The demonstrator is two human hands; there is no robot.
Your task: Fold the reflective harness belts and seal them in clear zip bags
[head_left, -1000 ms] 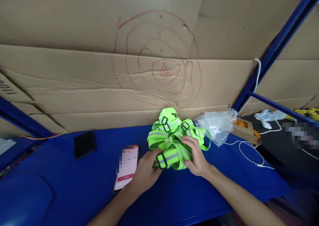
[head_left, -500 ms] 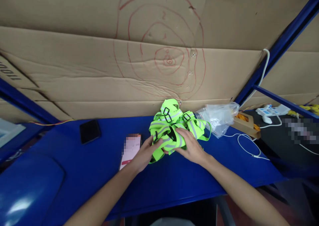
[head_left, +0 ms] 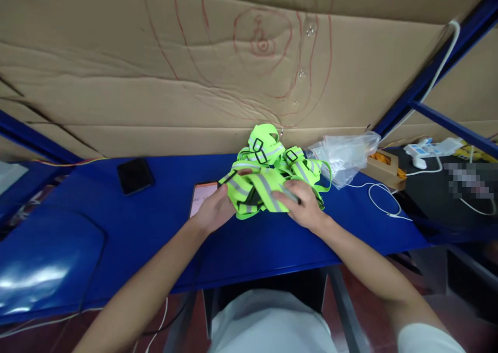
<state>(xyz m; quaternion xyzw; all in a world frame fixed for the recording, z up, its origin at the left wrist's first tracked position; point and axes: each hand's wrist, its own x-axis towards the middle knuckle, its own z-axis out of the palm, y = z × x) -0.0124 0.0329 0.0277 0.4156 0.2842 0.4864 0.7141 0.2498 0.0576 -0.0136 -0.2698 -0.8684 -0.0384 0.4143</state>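
A bundle of neon-green reflective straps with grey stripes and black buckles lies heaped on the blue table, close to the cardboard wall. In front of the heap, my left hand grips the left end of a folded reflective strap. My right hand is closed on the same piece at its right side, thumb toward the middle. Some of my fingers are hidden by the fabric, and the held piece is slightly blurred. A phone with a lit pink screen lies partly behind my left hand.
A dark flat device rests on the table at the left. Clear plastic bags, a small cardboard box with orange contents and a white cable lie to the right. Blue metal posts flank the cardboard wall.
My view has tilted down. Both hands have spread a little apart, drawing the held strap wider and flatter, and my right hand has turned its grip.
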